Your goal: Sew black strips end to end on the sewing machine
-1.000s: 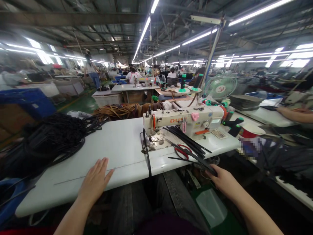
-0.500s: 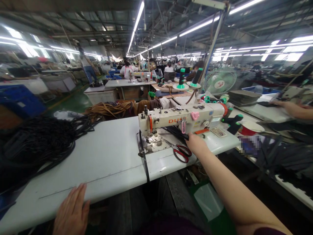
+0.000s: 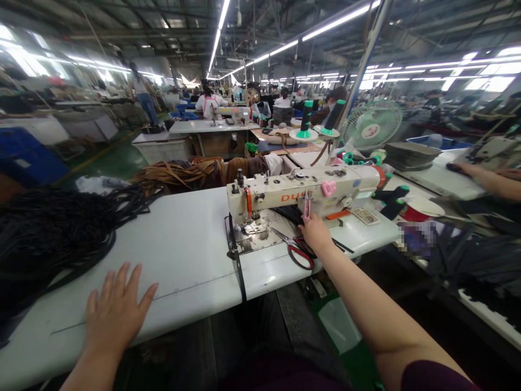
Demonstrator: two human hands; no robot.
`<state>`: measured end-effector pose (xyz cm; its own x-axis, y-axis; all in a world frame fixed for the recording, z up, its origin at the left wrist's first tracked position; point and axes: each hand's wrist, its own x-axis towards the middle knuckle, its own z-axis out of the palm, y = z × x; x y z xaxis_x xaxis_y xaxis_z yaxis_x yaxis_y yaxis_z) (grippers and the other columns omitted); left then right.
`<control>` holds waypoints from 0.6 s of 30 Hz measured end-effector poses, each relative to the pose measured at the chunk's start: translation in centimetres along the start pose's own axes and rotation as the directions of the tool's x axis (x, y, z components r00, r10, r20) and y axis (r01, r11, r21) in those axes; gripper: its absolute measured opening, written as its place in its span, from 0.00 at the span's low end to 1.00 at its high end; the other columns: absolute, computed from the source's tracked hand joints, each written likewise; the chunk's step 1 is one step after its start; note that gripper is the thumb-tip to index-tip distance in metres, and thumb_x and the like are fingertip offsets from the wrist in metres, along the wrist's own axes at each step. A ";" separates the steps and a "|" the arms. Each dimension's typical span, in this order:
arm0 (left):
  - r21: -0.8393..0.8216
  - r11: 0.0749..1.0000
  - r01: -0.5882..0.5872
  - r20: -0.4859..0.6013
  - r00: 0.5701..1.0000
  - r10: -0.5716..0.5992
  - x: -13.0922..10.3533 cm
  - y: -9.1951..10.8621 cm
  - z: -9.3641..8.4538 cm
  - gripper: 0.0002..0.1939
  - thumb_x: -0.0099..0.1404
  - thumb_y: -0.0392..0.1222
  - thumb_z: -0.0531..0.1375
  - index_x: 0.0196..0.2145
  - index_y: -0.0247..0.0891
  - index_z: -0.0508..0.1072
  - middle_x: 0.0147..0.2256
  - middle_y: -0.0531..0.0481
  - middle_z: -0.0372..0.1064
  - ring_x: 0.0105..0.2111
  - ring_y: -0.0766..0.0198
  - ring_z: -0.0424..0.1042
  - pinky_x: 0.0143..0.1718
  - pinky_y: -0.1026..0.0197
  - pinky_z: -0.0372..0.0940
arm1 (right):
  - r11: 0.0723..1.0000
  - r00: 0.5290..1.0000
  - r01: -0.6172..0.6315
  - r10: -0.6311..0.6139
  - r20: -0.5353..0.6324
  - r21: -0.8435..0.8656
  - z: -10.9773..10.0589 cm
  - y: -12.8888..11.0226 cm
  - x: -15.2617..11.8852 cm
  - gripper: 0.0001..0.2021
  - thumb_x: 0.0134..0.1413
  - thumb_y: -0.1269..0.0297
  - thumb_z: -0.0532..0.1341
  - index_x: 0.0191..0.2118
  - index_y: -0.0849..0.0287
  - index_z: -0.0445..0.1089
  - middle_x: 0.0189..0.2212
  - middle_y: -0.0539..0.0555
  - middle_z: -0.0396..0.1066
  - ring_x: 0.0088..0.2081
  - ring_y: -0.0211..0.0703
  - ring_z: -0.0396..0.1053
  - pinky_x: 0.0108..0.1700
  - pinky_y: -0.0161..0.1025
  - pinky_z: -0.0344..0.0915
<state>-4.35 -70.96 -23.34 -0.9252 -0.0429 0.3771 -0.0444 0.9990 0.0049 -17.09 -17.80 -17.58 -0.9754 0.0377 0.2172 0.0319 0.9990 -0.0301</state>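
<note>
My left hand [image 3: 114, 310] lies flat and open on the white sewing table [image 3: 175, 255], near its front edge. My right hand [image 3: 315, 233] reaches under the arm of the cream sewing machine [image 3: 301, 193] and rests on a bundle of thin black strips [image 3: 291, 215]; its fingers are partly hidden, so a grip is unclear. Red-handled scissors [image 3: 296, 251] lie just left of that hand. A single black strap [image 3: 238, 260] hangs from the needle plate over the table's front edge.
A big heap of black straps [image 3: 49, 228] covers the table's left end, with brown straps [image 3: 179, 175] piled behind. A fan [image 3: 371, 126] and thread cones [image 3: 305, 122] stand at the back right. Another person's arm [image 3: 488, 182] works at the neighbouring table on the right.
My right hand has gone from the table's front right edge up to the black strips under the machine arm. My left hand slid left along the table front. The view shifted slightly.
</note>
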 end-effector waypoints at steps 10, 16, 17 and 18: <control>-0.215 0.943 -0.255 -0.232 0.951 0.204 0.7 7.6 0.4 0.26 0.76 0.47 0.50 0.65 0.31 0.61 0.66 0.31 0.59 0.69 0.43 0.55 0.68 0.38 0.56 | 0.997 0.990 0.058 -0.050 -0.128 0.059 0.8 0.1 0.0 0.13 0.64 0.67 0.63 0.53 0.61 0.74 0.47 0.66 0.73 0.49 0.58 0.68 0.54 0.49 0.62; -0.471 0.804 -0.363 -0.192 0.932 0.308 1.5 13.4 1.2 0.15 0.74 0.42 0.53 0.55 0.40 0.69 0.61 0.41 0.67 0.66 0.49 0.62 0.67 0.40 0.61 | 0.982 0.987 -0.026 0.055 -0.151 0.189 0.2 -0.4 0.1 0.12 0.64 0.65 0.62 0.50 0.63 0.76 0.44 0.65 0.74 0.47 0.57 0.69 0.52 0.47 0.63; -0.513 0.775 -0.370 -0.181 0.929 0.324 1.8 14.4 1.4 0.14 0.74 0.40 0.53 0.54 0.40 0.70 0.59 0.42 0.68 0.66 0.50 0.63 0.67 0.41 0.62 | 0.975 0.986 -0.046 0.079 -0.147 0.217 0.0 -0.6 0.0 0.12 0.64 0.65 0.61 0.49 0.64 0.76 0.43 0.65 0.74 0.47 0.57 0.69 0.51 0.47 0.63; -0.550 0.748 -0.371 -0.167 0.927 0.337 2.2 15.3 1.5 0.13 0.73 0.39 0.53 0.53 0.40 0.71 0.58 0.43 0.69 0.65 0.51 0.63 0.67 0.41 0.63 | 0.967 0.985 -0.064 0.101 -0.139 0.245 -0.3 -0.8 -0.3 0.12 0.65 0.66 0.60 0.48 0.64 0.77 0.43 0.65 0.74 0.47 0.57 0.70 0.51 0.47 0.63</control>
<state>-7.58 -55.75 -23.82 -0.8095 0.2989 0.5054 0.5175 0.7698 0.3736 -16.79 -18.58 -17.30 -0.9275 0.1408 0.3462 0.0401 0.9584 -0.2825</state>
